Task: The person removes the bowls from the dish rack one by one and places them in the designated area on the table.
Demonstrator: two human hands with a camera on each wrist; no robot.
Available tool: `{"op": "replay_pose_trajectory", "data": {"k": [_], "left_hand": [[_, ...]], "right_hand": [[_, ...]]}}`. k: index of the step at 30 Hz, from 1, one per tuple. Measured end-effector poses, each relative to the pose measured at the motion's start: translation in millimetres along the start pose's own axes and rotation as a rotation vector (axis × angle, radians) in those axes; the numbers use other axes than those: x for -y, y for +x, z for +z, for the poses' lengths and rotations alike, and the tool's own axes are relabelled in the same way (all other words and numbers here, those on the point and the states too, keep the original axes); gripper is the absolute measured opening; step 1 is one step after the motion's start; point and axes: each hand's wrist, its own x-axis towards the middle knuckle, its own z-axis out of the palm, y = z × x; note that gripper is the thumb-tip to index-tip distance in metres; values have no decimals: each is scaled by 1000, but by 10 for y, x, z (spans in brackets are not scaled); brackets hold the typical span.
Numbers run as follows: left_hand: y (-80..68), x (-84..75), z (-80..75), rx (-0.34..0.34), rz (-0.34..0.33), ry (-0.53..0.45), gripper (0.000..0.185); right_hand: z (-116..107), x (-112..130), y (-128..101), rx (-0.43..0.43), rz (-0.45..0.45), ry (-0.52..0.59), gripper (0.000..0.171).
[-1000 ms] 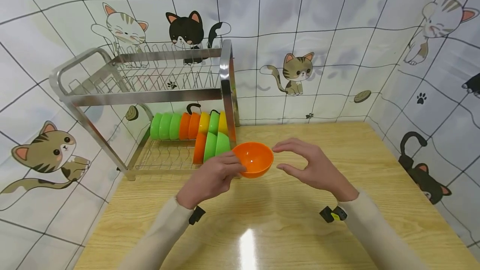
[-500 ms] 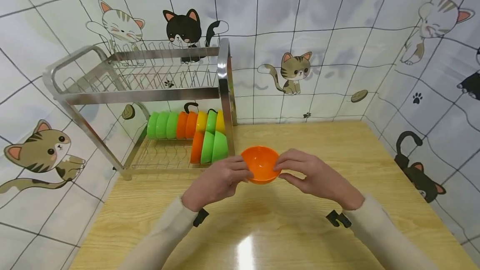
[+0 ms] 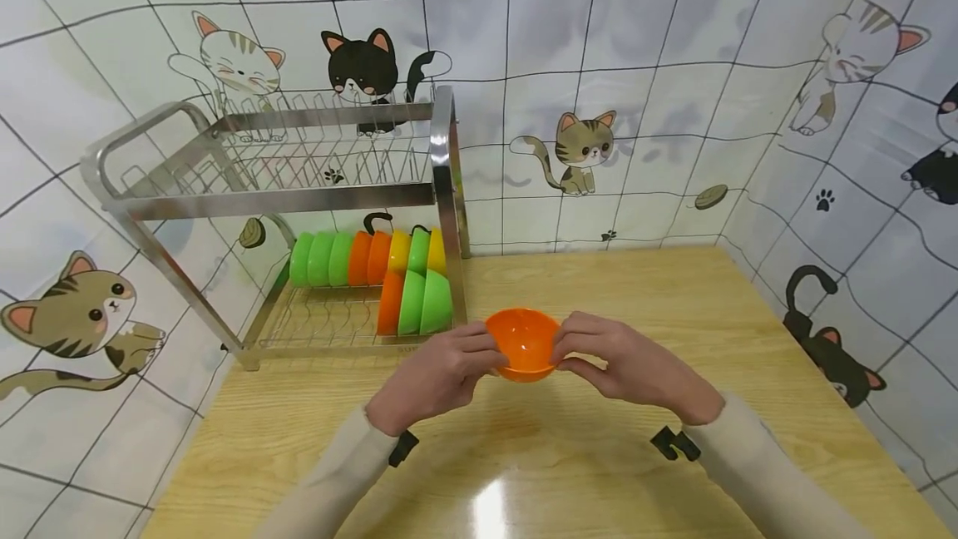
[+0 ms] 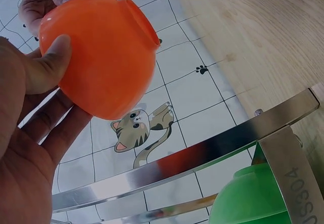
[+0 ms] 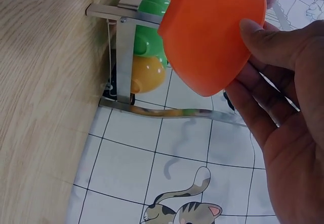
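Orange bowl [image 3: 523,343] held above table [image 3: 674,314]: left hand [image 3: 437,373] and right hand [image 3: 632,364] each grip opposite sides. Judgement: keep rim level, pressure even.

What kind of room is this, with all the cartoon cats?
It looks like a small kitchen corner, perhaps a mock one: a steel dish rack holding coloured plastic bowls, a wooden countertop, and tile-patterned cat wallpaper. Both hands hold an orange bowl.
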Motion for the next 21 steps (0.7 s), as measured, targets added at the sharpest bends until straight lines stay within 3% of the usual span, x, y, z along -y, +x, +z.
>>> {"op": "replay_pose_trajectory", "data": {"k": [8,14,18,21], "left_hand": [[3,10,4,-34,11,-20,10],[2,10,7,-90,-14,-69,18],[-9,33,13,-161,-50,-152,26],[-26,74,10,-252,-104,-214,31]], "right_hand": [[-14,22,34,-56,-56,-20,16],[-27,31,45,-76,-65,-36,17],[-44,16,45,-77,-61,-57,21],[-63,-18,40,-95,-59,-88,24]]}}
